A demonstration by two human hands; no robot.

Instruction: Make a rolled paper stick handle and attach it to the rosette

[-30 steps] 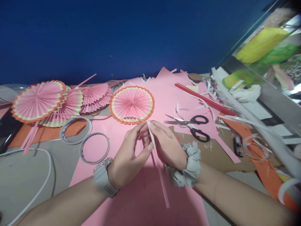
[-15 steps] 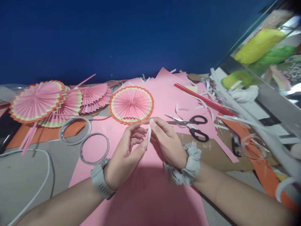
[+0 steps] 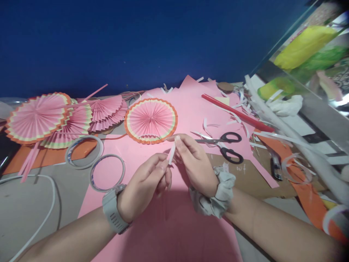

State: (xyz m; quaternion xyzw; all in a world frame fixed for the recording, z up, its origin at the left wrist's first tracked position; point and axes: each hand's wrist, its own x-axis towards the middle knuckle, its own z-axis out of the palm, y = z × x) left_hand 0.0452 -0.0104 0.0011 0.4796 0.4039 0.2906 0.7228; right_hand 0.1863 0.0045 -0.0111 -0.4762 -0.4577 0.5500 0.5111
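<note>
A narrow strip (image 3: 172, 154), white on one side with a pink edge showing, runs between my two hands over the pink paper (image 3: 174, 233). My left hand (image 3: 148, 174) is closed, its thumb and forefinger pinching the strip's lower end. At the upper end, the thumb and fingertips of my right hand (image 3: 192, 160) are pressed together on it. Just beyond my hands lies a round pleated paper fan (image 3: 151, 120), pink with pale yellow and orange rims. Black-handled scissors (image 3: 230, 137) lie partly spread to the right of my right hand, their blade tips close to it.
Two tape rolls (image 3: 92, 182) lie left of my left hand. More pleated fans (image 3: 38, 116) are stacked at the far left, near a white cable (image 3: 54, 196). A red stick-like piece (image 3: 237, 112), paper scraps and a cutter (image 3: 276, 167) lie right. A blue wall (image 3: 152, 43) stands behind.
My left hand has moved down, its fingers curling in and pinching lower on the strip. The strip now slants more. My right hand keeps its pinch at the top. The view has shifted slightly.
</note>
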